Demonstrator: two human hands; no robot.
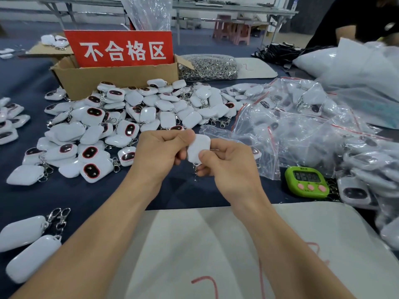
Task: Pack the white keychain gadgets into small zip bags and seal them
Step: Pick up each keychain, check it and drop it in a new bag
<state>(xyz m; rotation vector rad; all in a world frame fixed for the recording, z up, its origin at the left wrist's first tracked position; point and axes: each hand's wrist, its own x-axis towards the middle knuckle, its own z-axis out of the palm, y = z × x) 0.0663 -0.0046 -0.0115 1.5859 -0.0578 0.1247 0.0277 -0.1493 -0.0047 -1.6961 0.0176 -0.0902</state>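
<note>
One white keychain gadget (198,147) sits between both hands above the dark blue table, its metal clasp dangling below. My left hand (159,152) pinches its upper left side with curled fingers. My right hand (228,160) grips its lower right side, thumb on the white face. Behind the hands lies a big heap of loose white gadgets (129,113), several showing dark red-rimmed windows. To the right is a pile of clear zip bags (291,126) with red seal strips, several holding gadgets.
A cardboard box (116,78) with a red sign stands behind the heap, next to a bag of metal clasps (207,66). A green timer (306,181) sits right of my hands. White cloth (302,244) covers the near edge. Another person's arm (345,32) shows at far right.
</note>
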